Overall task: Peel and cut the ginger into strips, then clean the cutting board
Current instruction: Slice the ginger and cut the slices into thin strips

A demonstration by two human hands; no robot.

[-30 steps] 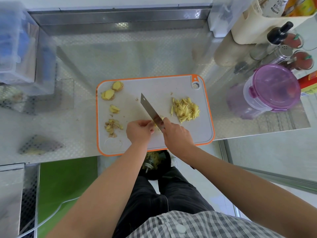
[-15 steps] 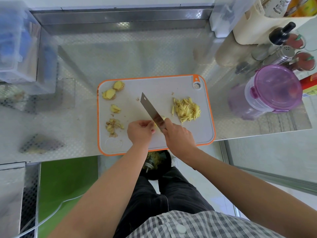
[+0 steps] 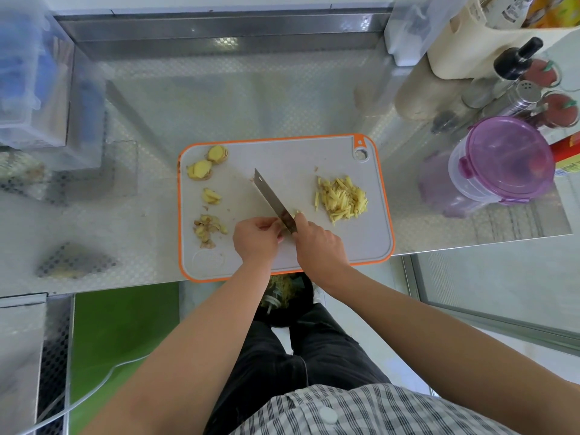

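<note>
Gripping the steel, square-tipped kitchen knife (image 3: 272, 198) in your right hand (image 3: 320, 243), you had your forefinger pushed forward onto the blade, probably for steadier, thinner cuts. Your left hand (image 3: 255, 238) was curled into a claw right against the blade's flat, fingertips tucked back out of harm, pinning a small yellow ginger piece (image 3: 284, 229) that was mostly hidden under them. All of this sat at the near middle of the grey plastic cutting board with the orange rim (image 3: 282, 152). The finished pale-yellow ginger strips (image 3: 342, 199) lay heaped to the right, clear of the knife. Uncut peeled ginger chunks (image 3: 201, 169) waited at the far left corner, with brownish peel scraps (image 3: 207, 228) parked below them. I judge you were mid-way through the cutting, with cleaning not yet begun.
</note>
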